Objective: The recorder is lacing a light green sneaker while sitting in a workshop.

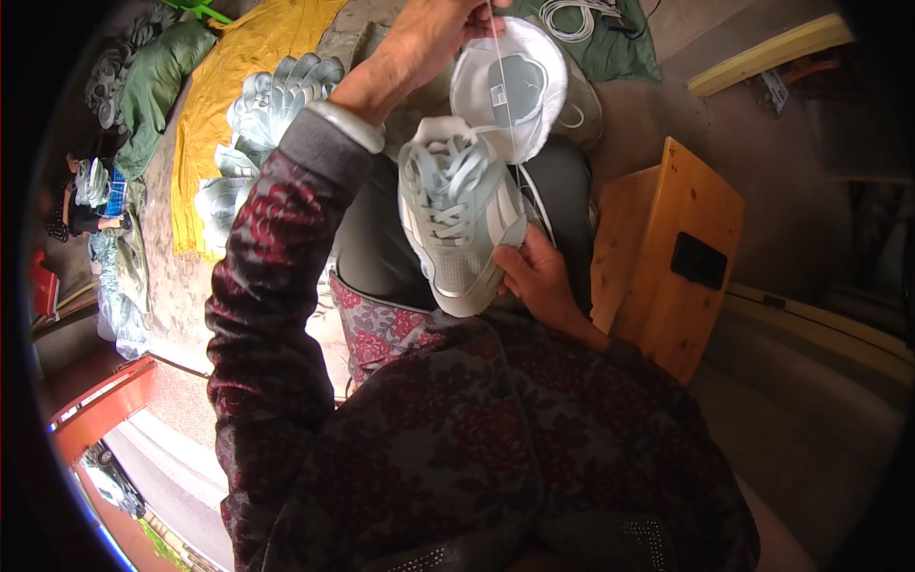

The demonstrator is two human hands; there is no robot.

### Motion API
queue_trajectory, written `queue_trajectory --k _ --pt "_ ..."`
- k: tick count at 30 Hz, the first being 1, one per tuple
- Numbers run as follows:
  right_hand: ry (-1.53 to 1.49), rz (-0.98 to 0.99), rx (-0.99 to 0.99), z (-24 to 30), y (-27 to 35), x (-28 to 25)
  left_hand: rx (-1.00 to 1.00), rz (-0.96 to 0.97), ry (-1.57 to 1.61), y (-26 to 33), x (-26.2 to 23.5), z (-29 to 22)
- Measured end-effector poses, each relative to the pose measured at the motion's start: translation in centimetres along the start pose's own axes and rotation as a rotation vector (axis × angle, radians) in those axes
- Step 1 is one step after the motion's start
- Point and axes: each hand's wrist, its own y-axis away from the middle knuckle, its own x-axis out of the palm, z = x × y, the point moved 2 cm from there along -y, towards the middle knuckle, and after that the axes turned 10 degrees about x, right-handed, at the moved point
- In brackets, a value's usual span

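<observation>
A pale grey-green laced shoe upper (459, 212) rests on my lap, its toe pointing toward me. My right hand (536, 276) grips the toe end from the right side. My left hand (431, 36) is raised above it, fingers pinched on a thin white thread (503, 86) that runs taut down to the shoe. Behind the shoe, a white sole (510, 84) with a grey inner pad stands tilted, its inside facing me. My left sleeve is dark with a red flower pattern.
A wooden stool (667, 253) with a dark slot stands to my right. A row of more pale shoe uppers (257, 124) lies on a yellow cloth (224, 76) to the left. Green fabric (162, 71) and white cord (577, 14) lie farther off.
</observation>
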Motion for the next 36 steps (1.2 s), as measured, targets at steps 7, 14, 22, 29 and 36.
queue_trajectory --k 7,14,22,29,36 --pt "-0.003 0.093 0.038 -0.1 -0.4 0.4 -0.079 -0.106 -0.453 -3.8 -8.2 5.0" --pt "-0.128 0.142 0.073 1.0 -0.3 0.1 -0.479 -0.142 -0.655 1.6 -11.2 5.0" --pt "-0.31 0.22 0.101 1.1 0.7 -1.5 -0.455 0.02 -0.583 9.9 -8.0 1.9" --pt "-0.467 0.317 0.186 -0.3 1.3 -1.8 -0.329 0.038 -0.6 14.1 -3.6 1.0" --pt "-0.103 0.207 0.11 -0.5 1.5 -1.0 -0.316 -0.032 -0.4 12.5 -3.4 2.5"
